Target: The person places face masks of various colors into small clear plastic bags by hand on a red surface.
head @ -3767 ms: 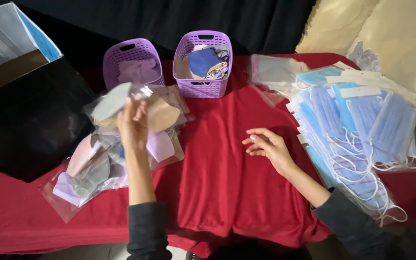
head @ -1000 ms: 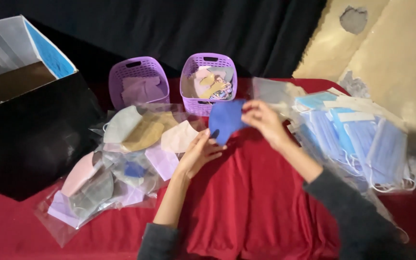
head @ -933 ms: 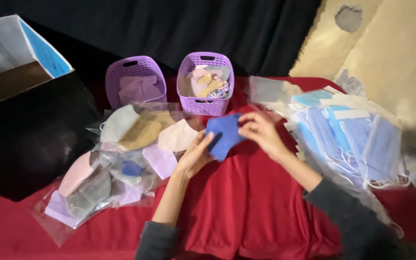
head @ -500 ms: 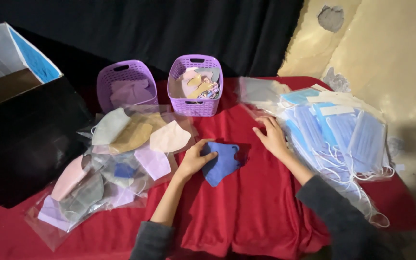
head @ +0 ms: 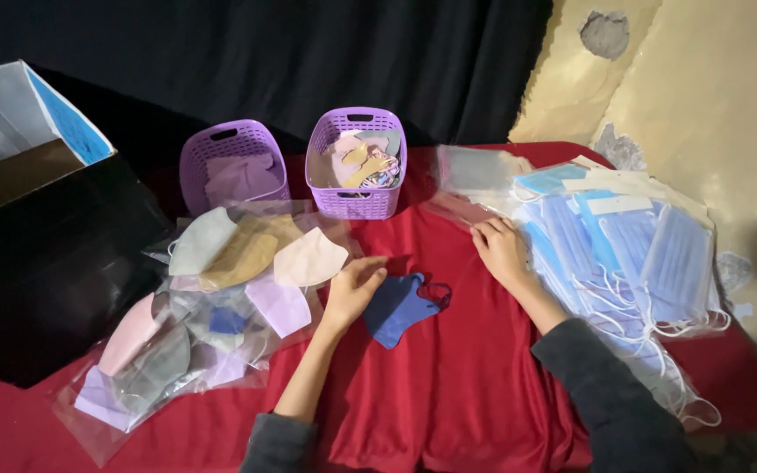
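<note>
A dark blue folded face mask (head: 402,307) lies on the red cloth (head: 449,394) in the middle. My left hand (head: 354,287) rests flat beside it, fingertips touching its left edge. My right hand (head: 503,250) lies open on the cloth to the right, next to the heap of light blue surgical masks (head: 624,254). Neither hand grips anything.
Two purple baskets stand at the back: the left basket (head: 234,162) holds pale masks, the right basket (head: 357,166) mixed coloured ones. A pile of pastel masks in clear bags (head: 221,289) lies left. A black and white open box (head: 28,228) sits far left. Clear bags (head: 470,180) lie behind the surgical masks.
Both hands held the blue mask up a second ago; it now lies on the cloth. My right hand let go and moved right toward the surgical masks.
</note>
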